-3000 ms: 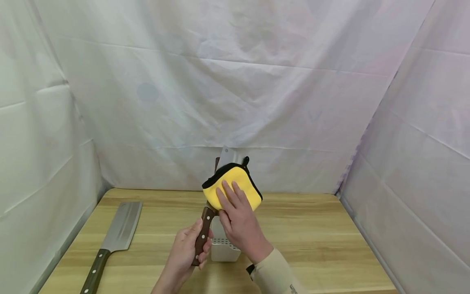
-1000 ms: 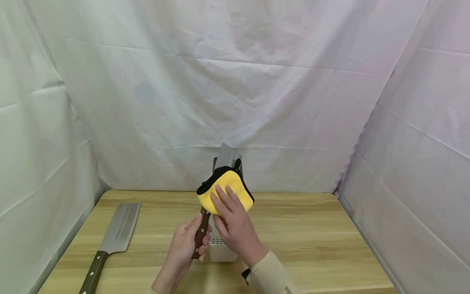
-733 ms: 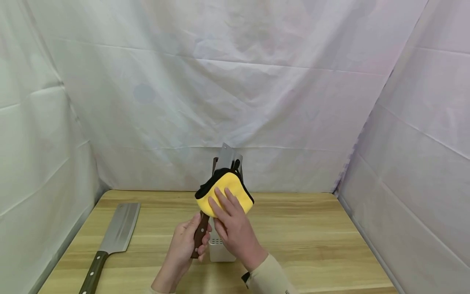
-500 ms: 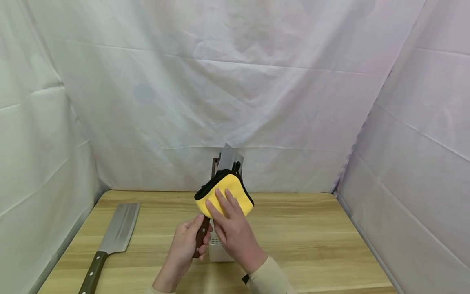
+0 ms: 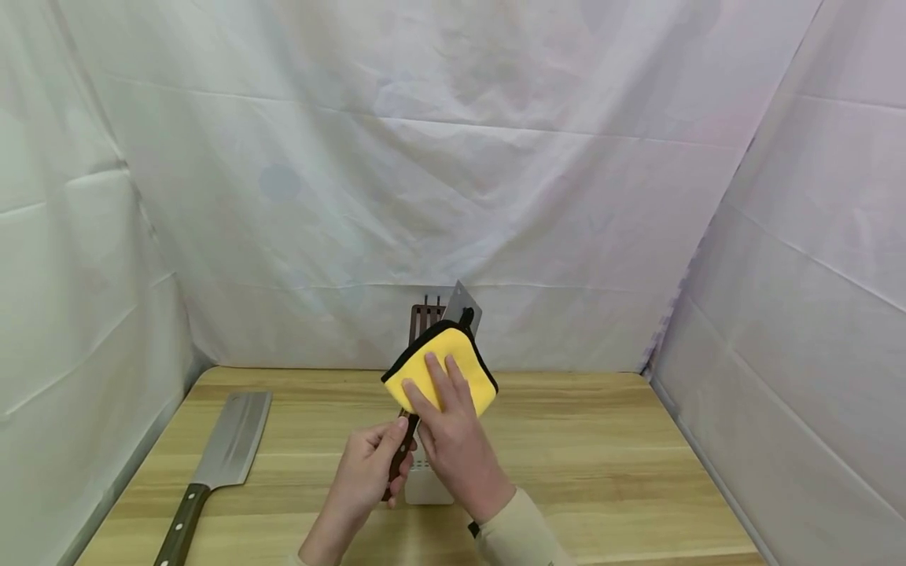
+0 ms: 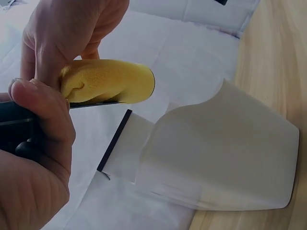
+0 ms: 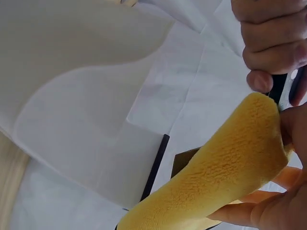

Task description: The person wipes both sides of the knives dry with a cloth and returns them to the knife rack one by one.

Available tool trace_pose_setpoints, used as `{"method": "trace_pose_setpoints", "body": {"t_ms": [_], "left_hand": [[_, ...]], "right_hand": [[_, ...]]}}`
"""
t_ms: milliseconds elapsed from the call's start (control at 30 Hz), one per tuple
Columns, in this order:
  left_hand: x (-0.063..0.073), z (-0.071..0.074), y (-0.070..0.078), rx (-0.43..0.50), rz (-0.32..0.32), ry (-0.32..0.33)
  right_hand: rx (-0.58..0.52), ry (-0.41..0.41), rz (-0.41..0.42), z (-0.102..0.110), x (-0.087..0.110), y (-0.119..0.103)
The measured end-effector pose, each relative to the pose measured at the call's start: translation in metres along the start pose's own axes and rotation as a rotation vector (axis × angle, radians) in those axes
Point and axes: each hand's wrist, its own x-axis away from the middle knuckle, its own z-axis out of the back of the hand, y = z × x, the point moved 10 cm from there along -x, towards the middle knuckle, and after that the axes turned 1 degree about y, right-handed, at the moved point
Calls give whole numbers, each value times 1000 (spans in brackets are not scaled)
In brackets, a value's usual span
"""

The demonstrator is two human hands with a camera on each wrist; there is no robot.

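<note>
My left hand (image 5: pixel 361 468) grips the dark riveted handle of a cleaver (image 5: pixel 463 300), held up at a tilt with its blade pointing away. A yellow cloth (image 5: pixel 453 346) with black edging covers most of the blade; a far corner with a hole shows past it. My right hand (image 5: pixel 460 448) holds the cloth against the blade, its fingers spread over the upper face. In the right wrist view, the fluffy cloth (image 7: pixel 225 163) lies folded along the blade, between thumb and fingers. Below both hands stands a white holder (image 5: pixel 428 491) with a perforated part, partly hidden.
A second cleaver (image 5: pixel 237 440) lies flat on the left of the wooden table (image 5: pixel 587 456), handle toward me. A brown slotted piece (image 5: pixel 425 316) rises behind the cloth. White curtains (image 5: pixel 453 196) enclose the back and both sides.
The held cleaver has turned and leans further right, uncovering more of the brown slotted piece. The cloth slid down toward the handle, then rose slightly. Both grips persist.
</note>
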Motion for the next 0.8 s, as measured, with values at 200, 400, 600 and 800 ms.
{"method": "trace_pose_setpoints", "body": {"t_ms": [200,400,600,800], "left_hand": [[4,-5,4,16,10,-26],[6,-8,7,15,0,-59],[7,-11,10,4,-44,-88],[8,-11,11,1,-43,-87]], "right_hand": [[-31,49,-3,4,-3,12],[-11,117,-1,9,-3,16],[29,141,-37,13,-3,24],[9,181,-33,21,-3,37]]}}
